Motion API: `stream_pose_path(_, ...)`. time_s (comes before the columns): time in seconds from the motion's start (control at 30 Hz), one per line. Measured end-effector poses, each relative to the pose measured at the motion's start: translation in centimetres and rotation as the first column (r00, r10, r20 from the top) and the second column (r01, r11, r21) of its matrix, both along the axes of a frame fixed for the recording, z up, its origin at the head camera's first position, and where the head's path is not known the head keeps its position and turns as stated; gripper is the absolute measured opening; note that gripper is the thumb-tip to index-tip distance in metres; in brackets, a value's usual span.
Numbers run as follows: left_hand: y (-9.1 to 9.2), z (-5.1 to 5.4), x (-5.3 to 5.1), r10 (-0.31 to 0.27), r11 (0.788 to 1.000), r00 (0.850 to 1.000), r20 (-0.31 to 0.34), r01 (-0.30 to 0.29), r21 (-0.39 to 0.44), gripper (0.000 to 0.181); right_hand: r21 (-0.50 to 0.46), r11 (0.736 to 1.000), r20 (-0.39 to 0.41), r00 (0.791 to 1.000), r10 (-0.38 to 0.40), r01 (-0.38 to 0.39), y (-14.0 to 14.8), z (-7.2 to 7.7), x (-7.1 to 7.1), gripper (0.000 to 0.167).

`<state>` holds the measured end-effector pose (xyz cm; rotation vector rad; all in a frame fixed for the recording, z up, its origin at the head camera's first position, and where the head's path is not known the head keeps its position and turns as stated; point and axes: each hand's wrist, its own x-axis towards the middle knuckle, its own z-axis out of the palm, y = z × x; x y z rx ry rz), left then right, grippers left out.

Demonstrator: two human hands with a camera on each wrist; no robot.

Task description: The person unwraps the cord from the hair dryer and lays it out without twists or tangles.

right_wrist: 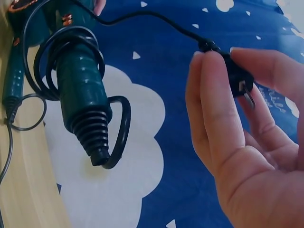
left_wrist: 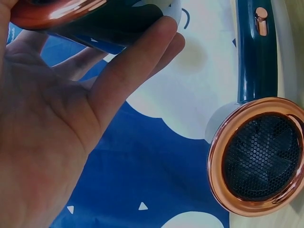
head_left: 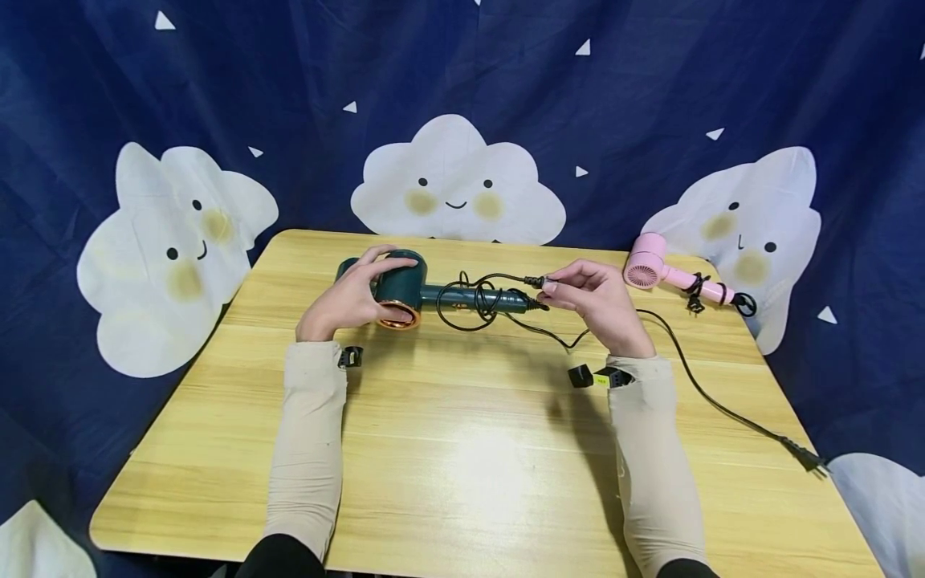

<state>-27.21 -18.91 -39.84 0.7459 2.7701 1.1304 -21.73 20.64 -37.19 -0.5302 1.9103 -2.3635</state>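
My left hand (head_left: 350, 297) grips the head of a dark green hair dryer (head_left: 401, 281) with a copper rim, its handle pointing right. Loops of its black cord (right_wrist: 42, 66) wind loosely round the handle. Between the thumb and fingertips of my right hand (head_left: 596, 301), the black plug (right_wrist: 237, 76) on that cord is pinched, one metal prong showing. A second green hair dryer (left_wrist: 259, 61) with a copper-rimmed grille lies on the table, mostly hidden in the head view behind the held one.
A long black cord (head_left: 694, 377) runs over the right of the wooden table (head_left: 448, 449) to a plug (head_left: 805, 456) near the edge. At the back right lies a pink hair dryer (head_left: 646, 261), its cord bundled. A blue cloud-patterned curtain (head_left: 311, 88) hangs behind.
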Motion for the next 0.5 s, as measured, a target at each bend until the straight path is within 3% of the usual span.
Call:
stream_pose_path(0.23,-0.13,0.01,-0.03,0.008,1.000,1.000,0.015,-0.008,0.003,0.090,0.057,0.993,0.046,0.994,0.099,-0.101,0.11,0.16,0.26,0.020)
stream_pose_path(0.5,-0.38,0.06,-0.03,0.014,1.000,1.000,-0.015,-0.013,0.024,0.090,0.177,0.973,0.130,0.984,0.125,-0.147,0.28,0.04,0.13,0.019)
